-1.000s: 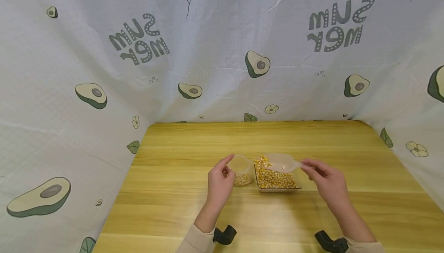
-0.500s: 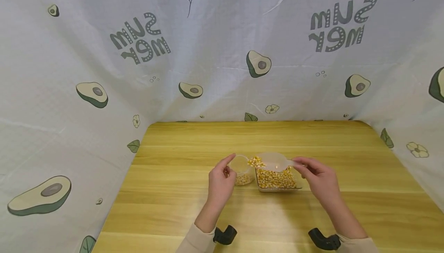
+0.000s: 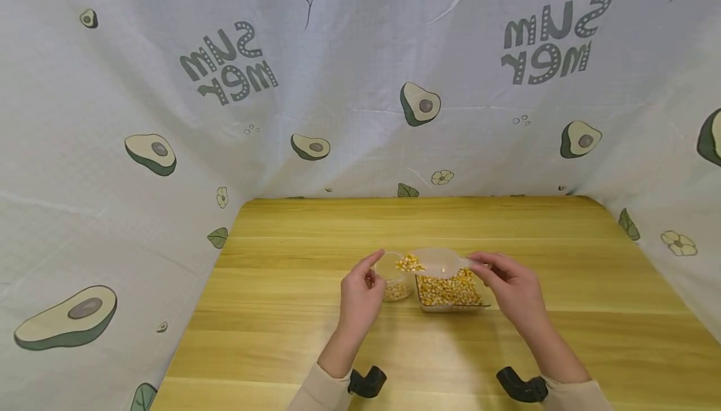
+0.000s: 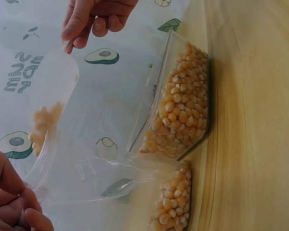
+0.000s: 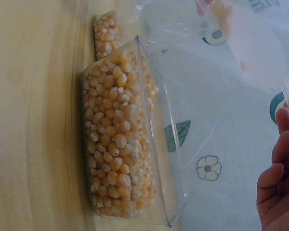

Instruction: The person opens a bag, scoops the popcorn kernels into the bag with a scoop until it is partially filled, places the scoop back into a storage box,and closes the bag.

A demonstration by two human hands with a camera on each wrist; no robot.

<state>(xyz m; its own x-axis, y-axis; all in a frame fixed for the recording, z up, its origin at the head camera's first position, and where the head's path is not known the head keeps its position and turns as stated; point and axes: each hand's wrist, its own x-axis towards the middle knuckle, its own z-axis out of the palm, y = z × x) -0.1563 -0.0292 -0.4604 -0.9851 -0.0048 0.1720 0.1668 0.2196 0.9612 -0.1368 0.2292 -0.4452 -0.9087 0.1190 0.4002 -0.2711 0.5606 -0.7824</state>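
Note:
My left hand [image 3: 362, 295] pinches the rim of a clear plastic bag [image 4: 111, 175], whose bottom holds corn kernels and stands on the table. Between the thumb and fingers of my right hand [image 3: 515, 286] is the handle of a translucent white scoop [image 3: 442, 262]. Corn kernels [image 3: 410, 263] lie at the scoop's front end, at the bag's mouth; one more sits near the handle. Beneath the scoop stands a clear rectangular container [image 3: 455, 309] filled with many yellow kernels. The bag is directly left of this container.
The wooden table [image 3: 281, 311] extends around the bag and container. A pale curtain [image 3: 360, 86] with avocado prints hangs behind and at both sides. Black curved mounts [image 3: 367, 382] sit on both wrists, beside beige sleeves.
My right hand has carried the loaded scoop leftward from above the container to the bag's mouth. My left hand has stayed nearly still, holding the bag's rim.

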